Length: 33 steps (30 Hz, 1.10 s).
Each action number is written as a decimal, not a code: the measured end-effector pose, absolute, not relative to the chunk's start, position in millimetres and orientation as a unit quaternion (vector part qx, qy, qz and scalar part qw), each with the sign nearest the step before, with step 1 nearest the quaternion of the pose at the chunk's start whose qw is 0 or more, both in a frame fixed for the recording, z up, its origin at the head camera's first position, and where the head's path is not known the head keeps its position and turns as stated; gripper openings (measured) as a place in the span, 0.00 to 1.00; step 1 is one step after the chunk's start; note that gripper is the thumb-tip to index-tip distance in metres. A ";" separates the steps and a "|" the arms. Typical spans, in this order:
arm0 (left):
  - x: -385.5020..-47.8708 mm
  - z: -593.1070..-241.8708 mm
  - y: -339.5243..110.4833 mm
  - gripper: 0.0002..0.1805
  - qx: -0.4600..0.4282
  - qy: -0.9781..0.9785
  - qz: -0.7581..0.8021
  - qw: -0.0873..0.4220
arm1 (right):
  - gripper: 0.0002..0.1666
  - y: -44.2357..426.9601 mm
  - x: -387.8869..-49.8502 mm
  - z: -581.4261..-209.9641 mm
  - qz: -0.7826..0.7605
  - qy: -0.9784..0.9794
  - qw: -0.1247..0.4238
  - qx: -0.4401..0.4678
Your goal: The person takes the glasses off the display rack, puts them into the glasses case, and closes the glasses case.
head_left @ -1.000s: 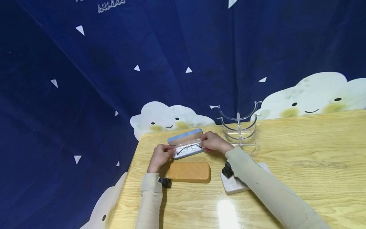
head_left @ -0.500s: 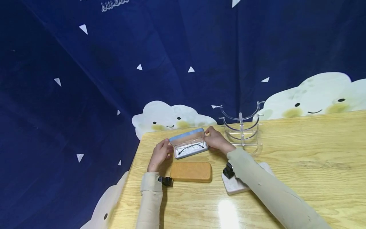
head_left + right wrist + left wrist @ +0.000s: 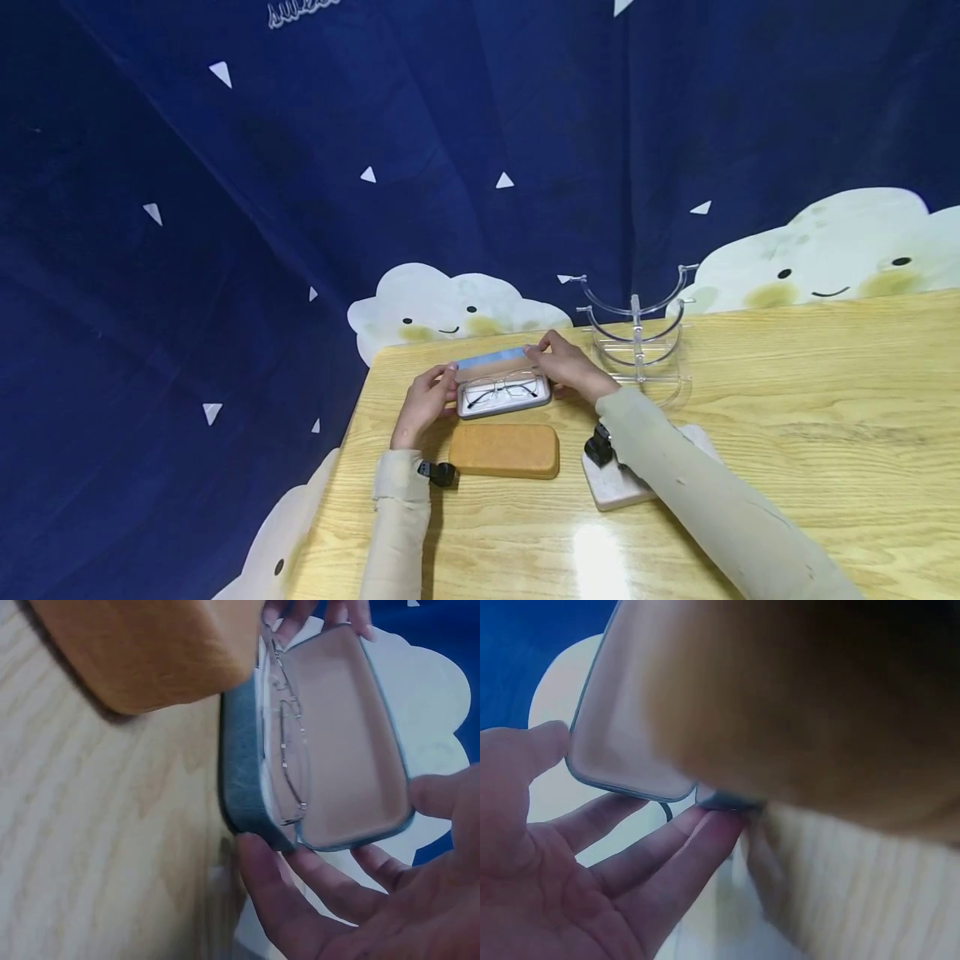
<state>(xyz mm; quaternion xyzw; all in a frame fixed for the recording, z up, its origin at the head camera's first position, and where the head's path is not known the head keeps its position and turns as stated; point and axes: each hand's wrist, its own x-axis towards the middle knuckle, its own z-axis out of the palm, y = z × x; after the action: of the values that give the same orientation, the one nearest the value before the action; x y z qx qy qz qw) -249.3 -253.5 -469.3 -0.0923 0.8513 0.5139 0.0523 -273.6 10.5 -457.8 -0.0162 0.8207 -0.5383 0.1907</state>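
A blue glasses case (image 3: 471, 363) stands open on the table, its lid (image 3: 349, 742) tilted up over the base (image 3: 244, 761). Thin metal-framed glasses (image 3: 501, 387) lie inside on a white lining. My left hand (image 3: 423, 407) grips the case's left end; in the left wrist view its thumb touches the lid's rim and its fingers reach to the hinge side and base. At the other end, my right hand (image 3: 568, 367) holds the case, thumb on the lid edge and fingers along the base's end.
An orange glasses case (image 3: 504, 451) lies shut just in front. A whitish case (image 3: 618, 485) lies partly under my right forearm. Behind my right hand stands a clear tiered rack (image 3: 637, 337). A dark blue curtain (image 3: 450, 125) hangs behind the table.
Both hands have left the glasses and shifted to the ends of the case, thumbs on the lid. The lid has tipped forward towards the base.
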 end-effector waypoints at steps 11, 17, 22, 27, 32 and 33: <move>-241.5 -460.1 -267.8 0.24 -0.015 0.833 0.539 0.121 | 0.34 22.7 -275.0 -450.5 -0.575 0.771 0.270 -0.053; -240.4 -462.2 -273.8 0.23 0.012 0.869 0.486 0.094 | 0.30 28.3 -276.9 -457.4 -0.549 0.796 0.234 -0.102; -240.7 -464.4 -272.9 0.20 0.012 0.901 0.429 0.064 | 0.26 29.5 -275.5 -463.8 -0.546 0.803 0.209 -0.119; -239.4 -460.9 -269.2 0.24 0.012 0.910 0.412 0.048 | 0.30 32.5 -269.2 -457.6 -0.542 0.805 0.207 -0.127; -238.0 -452.3 -259.7 0.24 0.023 0.917 0.397 -0.017 | 0.31 35.6 -256.1 -443.5 -0.475 0.848 0.170 -0.161; -237.1 -448.9 -256.3 0.23 0.029 0.917 0.397 -0.029 | 0.31 35.9 -252.7 -439.7 -0.463 0.855 0.160 -0.170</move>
<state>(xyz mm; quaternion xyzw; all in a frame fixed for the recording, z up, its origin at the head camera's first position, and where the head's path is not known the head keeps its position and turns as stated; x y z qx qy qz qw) -237.1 -256.3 -448.9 0.0286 0.9171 0.3965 -0.0294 -252.7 35.9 -439.7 -0.1695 0.8552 -0.4631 0.1597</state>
